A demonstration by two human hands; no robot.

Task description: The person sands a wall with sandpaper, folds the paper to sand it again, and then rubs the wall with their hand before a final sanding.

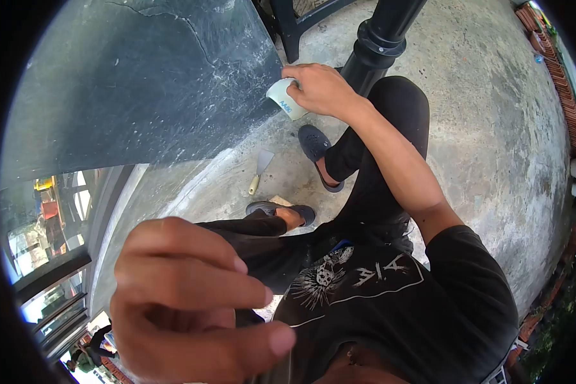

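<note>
My right hand (323,89) grips a curved, pale sheet of sandpaper (285,102) with blue print on it, thumb on one side and fingers on the other. The sheet is at the edge of a dark grey wall (173,83), which has white scuffs and a crack. Close to the camera, my left hand (185,301) is raised with loosely bent fingers. Its thumb stands apart from the fingertips, and I see nothing between them. On the concrete floor below lies a putty knife (260,171) with a pale handle.
A black post (374,48) rises beside my right knee, with a dark furniture leg (290,38) near it. My feet in dark clogs (314,144) stand on the concrete. A dark-framed window (57,269) is at the lower left. Stacked bricks or tiles (560,83) line the far right.
</note>
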